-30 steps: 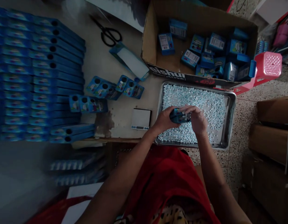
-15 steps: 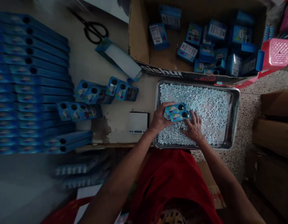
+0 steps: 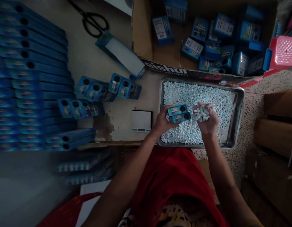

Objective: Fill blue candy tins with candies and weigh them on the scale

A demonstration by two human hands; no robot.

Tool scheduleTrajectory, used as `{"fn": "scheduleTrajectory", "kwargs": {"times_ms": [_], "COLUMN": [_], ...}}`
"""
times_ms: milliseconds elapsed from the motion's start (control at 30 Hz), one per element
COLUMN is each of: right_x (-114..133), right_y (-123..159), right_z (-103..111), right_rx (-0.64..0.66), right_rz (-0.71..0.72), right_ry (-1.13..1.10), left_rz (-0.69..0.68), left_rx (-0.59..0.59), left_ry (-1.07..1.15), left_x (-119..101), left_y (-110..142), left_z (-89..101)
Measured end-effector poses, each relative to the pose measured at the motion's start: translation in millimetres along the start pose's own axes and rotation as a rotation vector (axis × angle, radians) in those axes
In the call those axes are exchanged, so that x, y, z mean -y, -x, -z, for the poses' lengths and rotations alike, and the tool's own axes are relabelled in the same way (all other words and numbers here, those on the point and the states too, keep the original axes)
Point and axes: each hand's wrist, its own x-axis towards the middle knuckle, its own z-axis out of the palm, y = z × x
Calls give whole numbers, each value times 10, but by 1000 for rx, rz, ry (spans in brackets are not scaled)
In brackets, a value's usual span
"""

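Two small blue boxes [image 3: 179, 114], printed with lettering and each with a dark round hole, are in our left hand [image 3: 162, 121], its thumb and fingers closed around their left ends. We hold this pair one just nearer than the other, above the left half of one shallow metal tray [image 3: 239, 115]. Our right hand [image 3: 210, 123] is palm up just to the right, fingers curled into an open cup under a heap of pale pellets [image 3: 201, 113]; it is apart from the pair. Many more white and light-blue pellets [image 3: 177, 134] cover most of the tray, thinning to bare metal at its right end. Our hands and the pair hide part of this layer.

Beyond the tray's far rim is one open cardboard carton [image 3: 142, 33], holding more than ten loose blue boxes [image 3: 192, 48], tilted and overlapping, too crowded for us to count exactly. Left of the tray, one flat scale [image 3: 141, 119] lies on the table [image 3: 121, 127]. Farther left we see three fanned groups of blue boxes [image 3: 124, 86], then long stacked rows of blue packs [image 3: 53, 77]. One pair of black-handled scissors [image 3: 92, 23] touches or nearly touches one blue sleeve [image 3: 123, 55] with a white panel. At far right is one pink stool [image 3: 283, 52].
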Motion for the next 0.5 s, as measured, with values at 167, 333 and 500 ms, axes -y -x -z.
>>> {"fn": "scheduleTrajectory", "kwargs": {"times_ms": [167, 333, 500], "right_x": [-91, -222, -245], "right_y": [34, -175, -126], "right_z": [-381, -448, -472], "right_rx": [40, 78, 204], "right_rz": [204, 243, 223], "right_ry": [104, 190, 193], "left_rz": [-10, 81, 59], "left_rx": [114, 213, 296], "left_ry": [-121, -218, -222], "left_x": [-294, -454, -420], "left_y": [3, -13, 4], "left_z": [75, 193, 272]}}
